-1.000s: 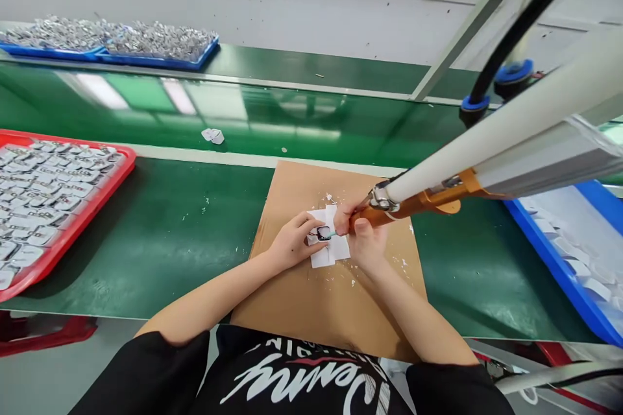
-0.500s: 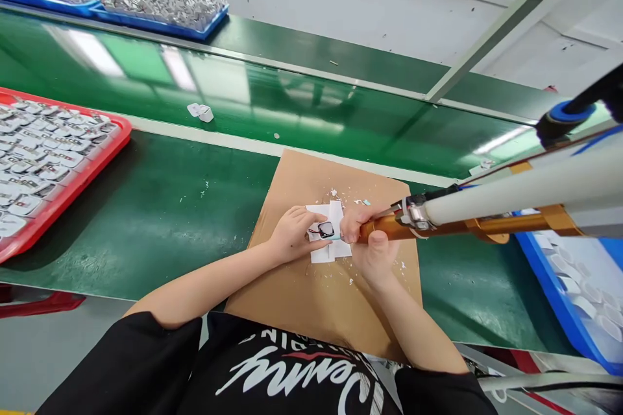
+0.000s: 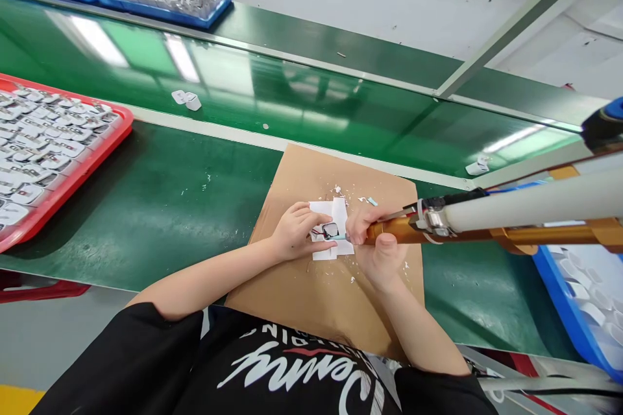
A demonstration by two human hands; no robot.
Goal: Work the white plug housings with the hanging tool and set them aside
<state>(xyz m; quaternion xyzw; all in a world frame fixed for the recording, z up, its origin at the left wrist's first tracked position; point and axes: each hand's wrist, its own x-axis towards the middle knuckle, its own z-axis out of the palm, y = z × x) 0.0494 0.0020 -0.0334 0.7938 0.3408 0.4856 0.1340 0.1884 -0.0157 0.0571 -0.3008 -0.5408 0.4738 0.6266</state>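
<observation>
The left hand (image 3: pixel 296 233) is grasping the part (image 3: pixel 330 230), a small dark-rimmed piece with a pale centre, between thumb and fingers. The part is lying above the white paper (image 3: pixel 343 207), directly left of the right hand (image 3: pixel 377 249). Thin dark wires (image 3: pixel 316 231) are running from the part's left edge toward the left hand.

The right hand is clenching the orange barrel of the tool (image 3: pixel 399 232) close to its front end, thumb on the near side, index finger on the far side. The tool's pale blue tip (image 3: pixel 339 237) is pointing left and reaching the part's near edge; whether it is pressing on the part cannot be told. A white tube (image 3: pixel 525 204) is running along the barrel to the right, and a metal clamp (image 3: pixel 437 220) is securing it.

The paper is resting on a brown board (image 3: pixel 292 292), which is lying on the green bench (image 3: pixel 209 207). White shavings (image 3: pixel 337 189) and a pale blue scrap (image 3: pixel 372 201) are lying on the board's far portion.

A red tray (image 3: pixel 109 149) is holding rows of white pieces at left. A blue tray (image 3: pixel 559 292) is holding white cases at right. Blue bins (image 3: pixel 219 13) of silvery pieces are standing at far left.
</observation>
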